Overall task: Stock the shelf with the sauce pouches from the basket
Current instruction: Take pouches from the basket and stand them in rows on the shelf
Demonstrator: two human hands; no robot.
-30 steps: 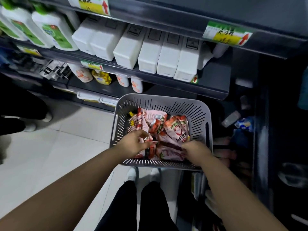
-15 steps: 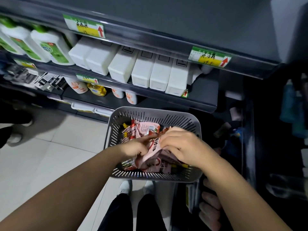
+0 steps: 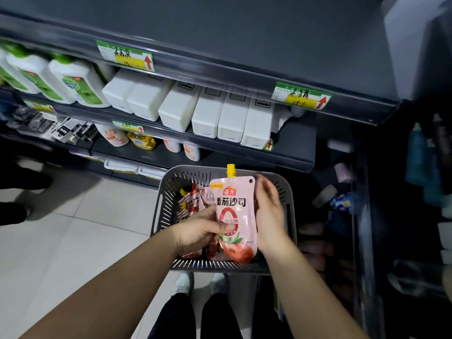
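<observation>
Sauce pouch [image 3: 236, 216] stands upright above the near right corner of the basket [image 3: 166, 192], my left hand [image 3: 198, 232] pinching its middle, thumb across the front, my right hand [image 3: 269, 211] flat against its edge, fingers straight — the slick film could slip that pinch when I lift it.

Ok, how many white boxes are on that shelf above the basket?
6 white boxes in one row on the shelf above the basket: first, second, third, fourth, fifth, sixth, left to right, starting beside the green-labelled bottles. More may hide behind them.
</observation>
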